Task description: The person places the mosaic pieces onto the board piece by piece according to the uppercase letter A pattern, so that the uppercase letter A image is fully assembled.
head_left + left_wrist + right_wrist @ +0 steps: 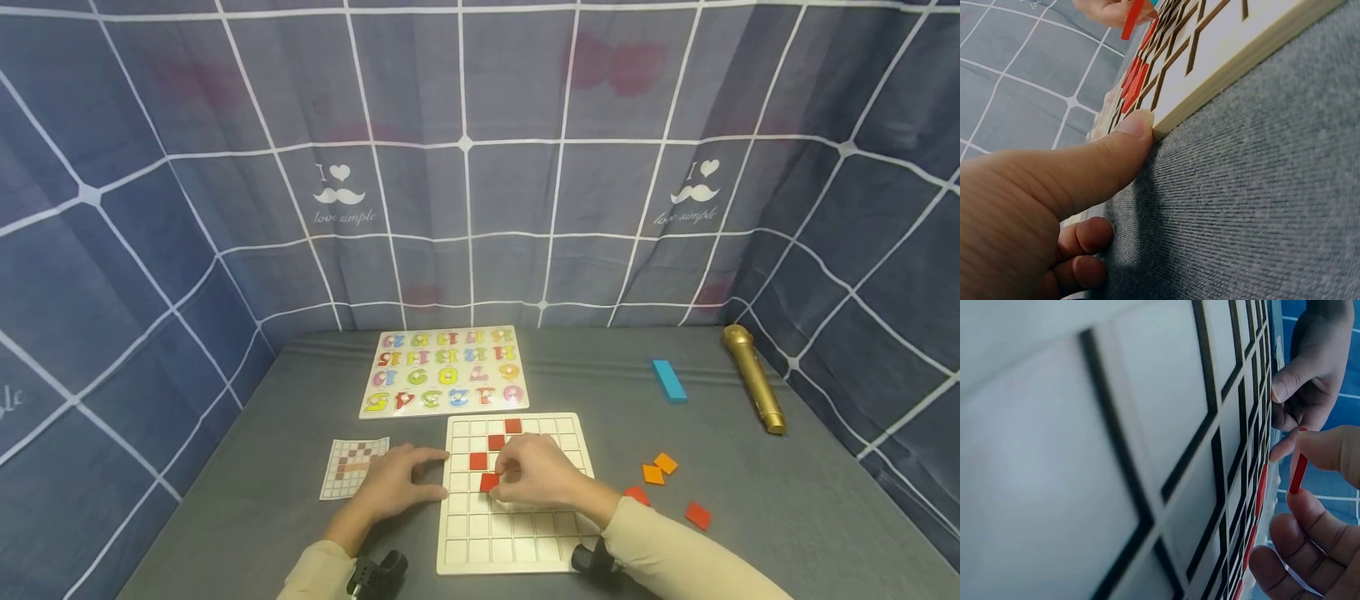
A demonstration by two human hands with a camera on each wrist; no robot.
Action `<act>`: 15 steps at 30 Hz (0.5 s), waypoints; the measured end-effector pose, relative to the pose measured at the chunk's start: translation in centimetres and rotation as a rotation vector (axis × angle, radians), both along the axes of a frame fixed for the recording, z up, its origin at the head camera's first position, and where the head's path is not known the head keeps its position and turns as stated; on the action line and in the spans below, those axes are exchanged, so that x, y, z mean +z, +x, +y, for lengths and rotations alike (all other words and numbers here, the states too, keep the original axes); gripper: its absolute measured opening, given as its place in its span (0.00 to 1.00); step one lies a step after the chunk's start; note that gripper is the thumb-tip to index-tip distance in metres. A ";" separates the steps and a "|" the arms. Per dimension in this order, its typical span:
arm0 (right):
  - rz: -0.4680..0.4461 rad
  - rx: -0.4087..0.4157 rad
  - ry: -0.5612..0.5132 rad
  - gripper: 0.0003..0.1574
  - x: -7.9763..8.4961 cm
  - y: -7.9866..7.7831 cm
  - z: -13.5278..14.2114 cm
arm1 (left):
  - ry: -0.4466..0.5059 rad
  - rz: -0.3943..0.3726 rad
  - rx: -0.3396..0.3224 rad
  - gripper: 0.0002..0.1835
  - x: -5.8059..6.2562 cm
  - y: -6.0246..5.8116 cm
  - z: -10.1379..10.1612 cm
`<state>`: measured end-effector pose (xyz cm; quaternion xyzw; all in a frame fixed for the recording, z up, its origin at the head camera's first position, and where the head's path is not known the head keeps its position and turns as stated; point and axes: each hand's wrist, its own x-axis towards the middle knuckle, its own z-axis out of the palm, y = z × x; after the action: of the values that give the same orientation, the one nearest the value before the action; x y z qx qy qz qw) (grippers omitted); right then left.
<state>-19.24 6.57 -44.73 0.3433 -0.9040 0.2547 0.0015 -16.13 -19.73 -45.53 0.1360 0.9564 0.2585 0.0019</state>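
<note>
My right hand [536, 471] pinches a red square tile [1299, 469] between thumb and a fingertip, held on edge just above the cream grid board [480, 552]. In the head view that red tile [488, 482] shows beside the thumb. Other red tiles [478, 461] lie in the board's upper squares in a diagonal row, and the hand may hide more squares. My left hand [393, 483] rests at the board's left side with thumb and forefinger spread; in the left wrist view its thumb [1138, 128] touches the board's edge.
A printed pattern card [341, 471] lies partly under the left hand. Behind the board is a number puzzle [446, 375]. To the right lie loose red tiles [697, 516], orange tiles [653, 475], a blue block [669, 382] and a gold microphone-like cylinder [756, 382]. Checked cloth surrounds the table.
</note>
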 end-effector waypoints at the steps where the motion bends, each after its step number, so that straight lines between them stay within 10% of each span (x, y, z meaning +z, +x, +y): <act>1: 0.002 0.005 0.003 0.10 0.0 0.0 -0.1 | 0.003 0.001 -0.001 0.30 0.0 0.0 0.1; 15: -0.102 -0.028 0.000 0.12 0.0 0.1 -1.7 | 0.019 0.003 0.013 0.30 0.1 0.1 0.0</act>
<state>-19.18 4.83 -44.69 0.3173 -0.9076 0.2718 -0.0408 -16.00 -19.72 -45.47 0.1300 0.9548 0.2672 -0.0024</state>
